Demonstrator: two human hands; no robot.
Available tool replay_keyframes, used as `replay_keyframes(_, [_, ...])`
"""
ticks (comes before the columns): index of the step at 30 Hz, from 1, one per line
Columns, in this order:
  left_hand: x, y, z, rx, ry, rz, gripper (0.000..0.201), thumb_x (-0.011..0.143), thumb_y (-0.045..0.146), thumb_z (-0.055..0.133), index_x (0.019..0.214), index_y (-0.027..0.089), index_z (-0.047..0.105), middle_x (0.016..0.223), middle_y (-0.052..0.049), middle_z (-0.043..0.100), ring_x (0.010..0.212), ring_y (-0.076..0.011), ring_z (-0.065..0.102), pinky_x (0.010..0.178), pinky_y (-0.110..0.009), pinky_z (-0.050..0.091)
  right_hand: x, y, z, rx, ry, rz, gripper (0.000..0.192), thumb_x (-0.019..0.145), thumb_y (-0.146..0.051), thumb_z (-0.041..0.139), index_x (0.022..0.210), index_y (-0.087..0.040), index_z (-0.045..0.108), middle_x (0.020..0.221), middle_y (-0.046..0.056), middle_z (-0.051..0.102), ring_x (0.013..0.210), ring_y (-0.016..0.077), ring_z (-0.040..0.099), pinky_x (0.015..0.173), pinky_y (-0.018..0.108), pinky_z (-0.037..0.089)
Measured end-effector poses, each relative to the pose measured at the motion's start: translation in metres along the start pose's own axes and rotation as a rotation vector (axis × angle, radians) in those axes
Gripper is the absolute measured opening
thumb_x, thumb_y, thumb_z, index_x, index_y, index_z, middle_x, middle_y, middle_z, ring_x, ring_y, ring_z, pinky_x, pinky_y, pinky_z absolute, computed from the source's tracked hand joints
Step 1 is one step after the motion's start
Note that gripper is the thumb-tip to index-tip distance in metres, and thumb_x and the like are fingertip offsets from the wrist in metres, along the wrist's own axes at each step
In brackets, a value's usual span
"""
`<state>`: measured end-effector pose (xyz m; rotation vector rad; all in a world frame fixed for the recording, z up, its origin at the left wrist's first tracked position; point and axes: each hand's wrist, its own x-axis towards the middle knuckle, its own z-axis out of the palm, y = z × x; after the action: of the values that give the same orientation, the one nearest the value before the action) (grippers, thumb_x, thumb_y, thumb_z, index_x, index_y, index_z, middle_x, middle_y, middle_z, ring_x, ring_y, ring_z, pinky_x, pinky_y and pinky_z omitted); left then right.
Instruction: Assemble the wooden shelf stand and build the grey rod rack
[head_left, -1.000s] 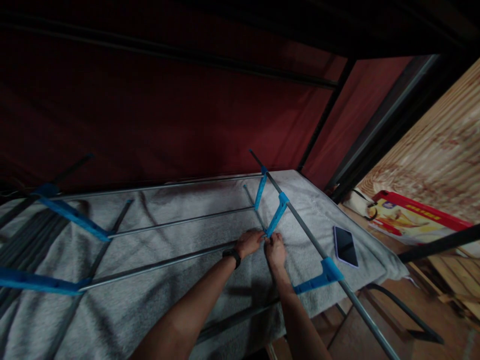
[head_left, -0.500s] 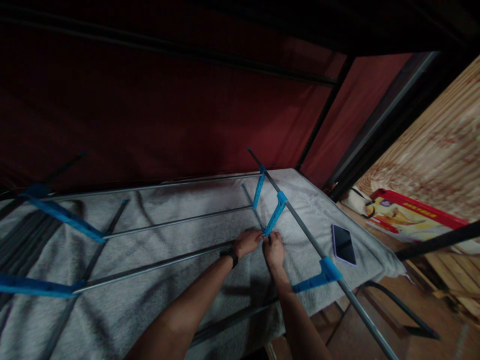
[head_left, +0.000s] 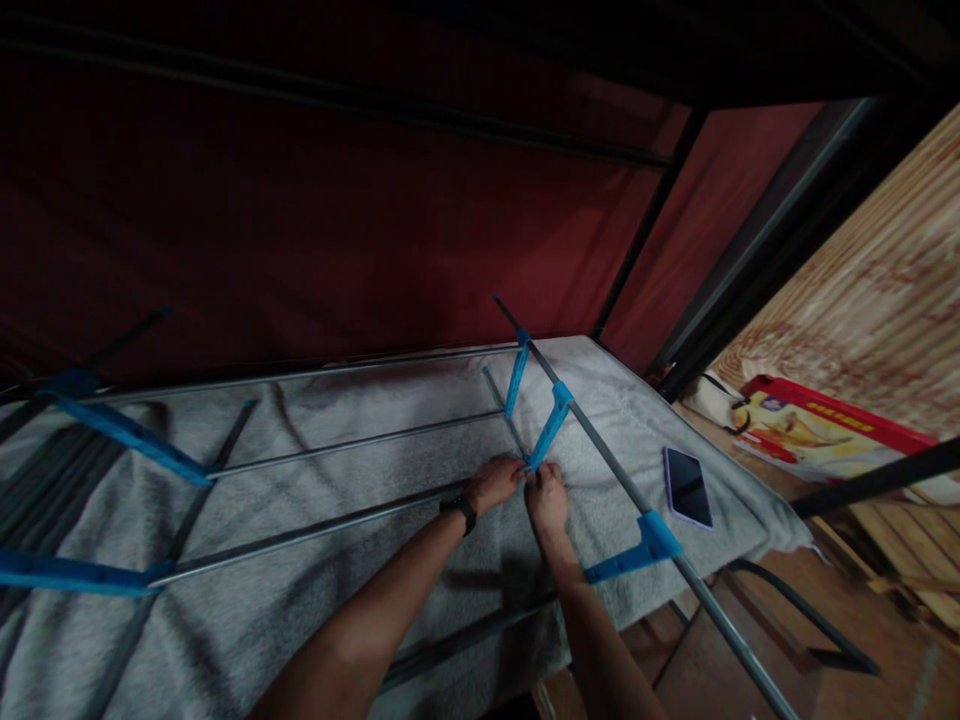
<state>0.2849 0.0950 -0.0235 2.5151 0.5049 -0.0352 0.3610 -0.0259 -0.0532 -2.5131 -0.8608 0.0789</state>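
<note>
- Lying across the scene is a bed [head_left: 315, 600] covered with a grey fleece blanket [head_left: 247, 640], dimly lit, with a dark red fabric wall [head_left: 337, 230] behind it and a black frame post at the far right corner.
- A metal rack frame [head_left: 600, 450] with grey rods and blue plastic connectors rests on the blanket, spreading from the left edge to the right.
- The left hand [head_left: 493, 483], with a black watch on its wrist, is closed around the end of a grey rod [head_left: 300, 532] that runs leftward over the blanket.
- The right hand [head_left: 547, 500] is closed on the lower tip of a blue connector [head_left: 553, 424], touching the left hand where rod and connector meet.
- A dark phone [head_left: 686, 487] lies flat on the blanket near the bed's right edge, apart from the hands.
- Beyond that edge is wooden floor with a red and yellow box [head_left: 825, 440] and open space.
</note>
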Motion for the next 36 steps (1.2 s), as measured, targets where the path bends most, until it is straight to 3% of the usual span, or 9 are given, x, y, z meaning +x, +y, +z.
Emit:
replay_keyframes(13, [-0.001, 0.000, 0.001, 0.018, 0.019, 0.026, 0.031, 0.100, 0.028, 0.041, 0.117, 0.022, 0.067, 0.117, -0.007, 0.071, 0.111, -0.0214, 0.064, 0.098, -0.033, 0.048, -0.002, 0.000, 0.001, 0.017, 0.023, -0.043, 0.029, 0.097, -0.023, 0.044, 0.119, -0.015, 0.061, 0.112, 0.010, 0.062, 0.096, 0.0182, 0.060, 0.085, 0.028, 0.044])
replay_keyframes(20, [-0.022, 0.000, -0.006, 0.127, 0.084, 0.110, 0.030, 0.099, 0.026, 0.044, 0.120, 0.020, 0.065, 0.124, -0.009, 0.068, 0.118, -0.0239, 0.059, 0.104, -0.037, 0.045, -0.005, 0.000, 0.001, -0.027, 0.064, -0.069, 0.029, 0.098, -0.027, 0.040, 0.115, -0.016, 0.061, 0.113, 0.012, 0.062, 0.094, 0.0203, 0.061, 0.079, 0.029, 0.044])
replay_keyframes(24, [-0.056, -0.015, -0.013, 0.149, 0.143, 0.043, 0.034, 0.099, 0.031, 0.045, 0.125, 0.019, 0.063, 0.130, -0.012, 0.064, 0.122, -0.0267, 0.058, 0.106, -0.042, 0.044, -0.007, 0.004, 0.001, -0.066, 0.077, -0.093, 0.030, 0.097, -0.029, 0.040, 0.112, -0.015, 0.062, 0.113, 0.013, 0.062, 0.092, 0.0204, 0.061, 0.077, 0.030, 0.042])
replay_keyframes(29, [-0.119, -0.045, -0.028, 0.136, 0.223, -0.060, 0.037, 0.099, 0.031, 0.045, 0.133, 0.023, 0.058, 0.137, -0.010, 0.061, 0.127, -0.0266, 0.055, 0.107, -0.043, 0.042, -0.005, 0.015, 0.007, -0.149, 0.038, -0.078, 0.034, 0.097, -0.038, 0.037, 0.110, -0.018, 0.062, 0.115, 0.014, 0.061, 0.084, 0.0216, 0.062, 0.071, 0.033, 0.042])
replay_keyframes(36, [-0.205, -0.084, -0.048, 0.118, 0.338, -0.295, 0.039, 0.099, 0.031, 0.046, 0.136, 0.023, 0.058, 0.133, -0.012, 0.063, 0.118, -0.0267, 0.059, 0.109, -0.044, 0.038, -0.001, 0.030, 0.013, -0.179, -0.024, -0.083, 0.043, 0.096, -0.048, 0.032, 0.112, -0.019, 0.060, 0.113, 0.018, 0.060, 0.083, 0.0273, 0.063, 0.069, 0.038, 0.046])
